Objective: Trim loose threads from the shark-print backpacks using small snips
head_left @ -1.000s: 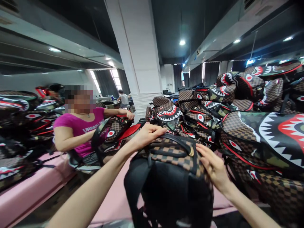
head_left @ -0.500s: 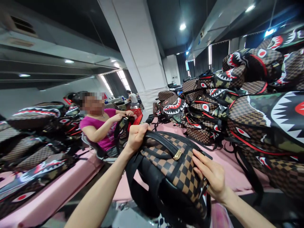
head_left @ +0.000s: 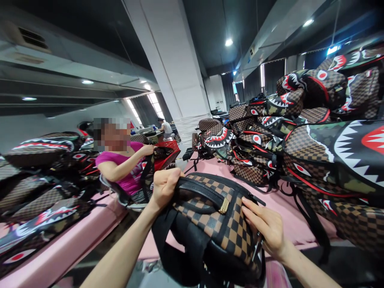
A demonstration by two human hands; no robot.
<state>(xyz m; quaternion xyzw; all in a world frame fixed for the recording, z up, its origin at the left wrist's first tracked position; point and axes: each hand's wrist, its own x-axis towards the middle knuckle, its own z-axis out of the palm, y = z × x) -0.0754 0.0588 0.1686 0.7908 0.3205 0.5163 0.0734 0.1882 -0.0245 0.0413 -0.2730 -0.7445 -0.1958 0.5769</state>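
A backpack (head_left: 207, 196) in brown and black checks stands before me, its top side up, with a black carry handle, a gold metal plate and black shoulder straps. My left hand (head_left: 166, 188) is closed in a fist on the far left corner of its top, by the end of the handle. At the right side, my right hand (head_left: 265, 224) grips the bag, its index and middle fingers lying along the checked edge. Its thumb is hidden. Under those fingers hangs a shiny metal piece (head_left: 256, 250), perhaps a zip pull, too small to make out.
Many checked and camouflage backpacks with shark mouths (head_left: 309, 156) are heaped on the pink-covered table (head_left: 300, 216) at right. Another pile (head_left: 45, 172) lies at left. A person in a purple top (head_left: 132, 166) sits at left handling a red-lined bag. A white pillar (head_left: 171, 60) rises behind.
My left hand and the backpack's top have shifted slightly left and down in view. My right hand keeps its place on the bag. The seated person's arm and red-lined bag have moved.
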